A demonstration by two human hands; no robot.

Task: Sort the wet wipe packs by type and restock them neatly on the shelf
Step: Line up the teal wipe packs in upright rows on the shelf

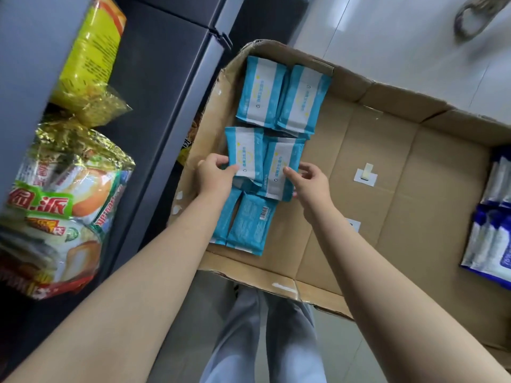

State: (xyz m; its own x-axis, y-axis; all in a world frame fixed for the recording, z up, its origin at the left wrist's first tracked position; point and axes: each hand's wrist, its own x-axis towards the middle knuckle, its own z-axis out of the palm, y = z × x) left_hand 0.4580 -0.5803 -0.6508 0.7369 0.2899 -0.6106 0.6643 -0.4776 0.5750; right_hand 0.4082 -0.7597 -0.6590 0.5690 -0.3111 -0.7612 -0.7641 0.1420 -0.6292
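Several teal-and-white wet wipe packs lie in the left part of a flat cardboard box (387, 189). Two packs (279, 98) sit side by side at the far end. My left hand (214, 175) pinches the near edge of the left middle pack (243, 150). My right hand (309, 181) pinches the near right edge of the pack beside it (279, 164). Two more packs (249, 225) lie face down closer to me, barcode up. Dark blue-and-white wipe packs (492, 230) are stacked at the box's right edge.
A dark grey shelf unit (166, 106) stands to the left, holding yellow and gold snack bags (85, 64) and a bread multipack (55, 211). My legs (262, 341) stand on the pale tiled floor before the box. A shoe (475, 15) shows at top right.
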